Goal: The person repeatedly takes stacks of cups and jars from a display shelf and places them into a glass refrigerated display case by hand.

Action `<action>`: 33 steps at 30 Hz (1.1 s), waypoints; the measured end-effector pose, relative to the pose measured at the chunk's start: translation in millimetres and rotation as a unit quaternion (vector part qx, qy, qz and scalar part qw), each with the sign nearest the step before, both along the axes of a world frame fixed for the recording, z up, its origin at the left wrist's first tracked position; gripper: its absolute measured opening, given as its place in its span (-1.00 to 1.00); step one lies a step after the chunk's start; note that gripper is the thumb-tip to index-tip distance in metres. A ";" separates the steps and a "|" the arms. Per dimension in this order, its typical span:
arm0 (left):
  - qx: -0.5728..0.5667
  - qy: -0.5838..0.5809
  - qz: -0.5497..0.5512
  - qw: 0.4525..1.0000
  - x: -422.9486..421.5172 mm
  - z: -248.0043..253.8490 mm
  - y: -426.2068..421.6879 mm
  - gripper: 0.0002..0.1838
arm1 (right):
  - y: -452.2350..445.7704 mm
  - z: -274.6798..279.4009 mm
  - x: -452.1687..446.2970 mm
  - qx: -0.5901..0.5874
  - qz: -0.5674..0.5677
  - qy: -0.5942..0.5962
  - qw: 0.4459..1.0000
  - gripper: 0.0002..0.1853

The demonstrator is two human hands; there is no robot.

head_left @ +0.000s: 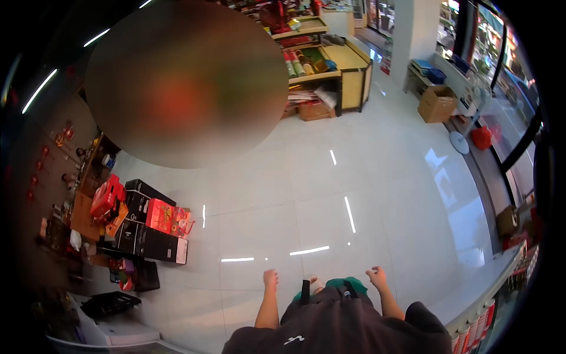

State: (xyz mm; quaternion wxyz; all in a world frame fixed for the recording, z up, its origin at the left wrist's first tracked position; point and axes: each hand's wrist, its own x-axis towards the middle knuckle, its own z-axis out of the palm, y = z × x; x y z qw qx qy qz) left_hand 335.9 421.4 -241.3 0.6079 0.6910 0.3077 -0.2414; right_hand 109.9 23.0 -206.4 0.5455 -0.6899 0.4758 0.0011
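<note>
Both hands hang at the sides of my body above a glossy white tiled floor [283, 200]. My left hand [270, 277] is low in the view with its fingers curled; whether anything is inside it is too small to tell. My right hand [375, 275] has its fingers bent and partly apart, with nothing seen in it. Between the hands are my dark shirt [330, 324], green shorts [357, 285] and part of one foot [317, 284]. Neither hand touches an object that shows.
Black boxes [159, 243] with red packages [160, 215] stand at the left. A grey counter [480, 290] runs along the lower right. A display stand [352, 65], cardboard box [437, 105] and fan base [459, 143] are farther off. A blurred oval hides the upper left.
</note>
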 end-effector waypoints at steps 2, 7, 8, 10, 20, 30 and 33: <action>0.013 0.054 0.123 0.991 -13.8 -22.2 61.0 -0.70 | -9.2 -24.2 15.5 -0.004 0.116 0.135 0.984 -0.53; 0.105 0.166 0.109 0.974 -69.0 -39.8 121.2 -0.61 | -34.3 -40.4 30.0 0.136 0.110 0.289 0.941 -0.51; 0.110 0.192 0.120 0.968 -81.5 -51.5 123.0 -0.60 | -43.1 -38.5 38.5 0.151 0.127 0.340 0.919 -0.48; 0.108 0.273 0.117 0.949 -95.8 -62.7 117.5 -0.63 | -57.5 -46.5 64.5 0.129 0.116 0.387 0.906 -0.49; 0.305 0.080 -0.147 0.938 124.3 -37.1 38.6 -0.54 | -82.2 -143.9 436.0 0.055 0.129 0.175 0.975 -0.58; 0.087 -0.190 -0.042 0.977 530.1 12.0 -27.4 -0.76 | -1.8 56.7 842.3 0.082 0.319 -0.132 0.935 -0.51; 0.093 -0.196 -0.058 0.974 585.8 -31.9 -33.8 -0.73 | -32.3 52.1 870.1 0.047 0.308 -0.078 0.947 -0.47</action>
